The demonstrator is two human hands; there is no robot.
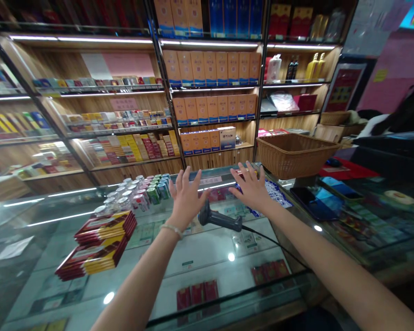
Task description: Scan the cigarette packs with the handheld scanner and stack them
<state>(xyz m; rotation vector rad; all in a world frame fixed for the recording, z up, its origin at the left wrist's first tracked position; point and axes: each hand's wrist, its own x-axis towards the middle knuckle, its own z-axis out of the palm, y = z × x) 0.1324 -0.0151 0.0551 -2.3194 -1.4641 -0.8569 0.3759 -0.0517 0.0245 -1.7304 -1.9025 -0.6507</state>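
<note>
Both hands are raised over a glass counter (200, 250), fingers spread and nothing held. My left hand (186, 197), with a pale bracelet at the wrist, is just right of the small cans (154, 194). My right hand (251, 187) is at the near-left edge of blue-and-white packets (274, 193), partly covering them. Between the hands and a little nearer lies a dark handheld scanner (224, 219), its cable running right under my right forearm. Stacks of red-and-yellow packs (105, 227) lie on the left of the counter, beside clear-lidded containers (122, 195).
A wicker basket (293, 158) stands at the back right. Right of it are a red mat (352, 169) and a dark phone-like device (313, 202). Shelves (212, 89) of boxes and bottles line the wall behind. Red packs (197, 294) show beneath the glass.
</note>
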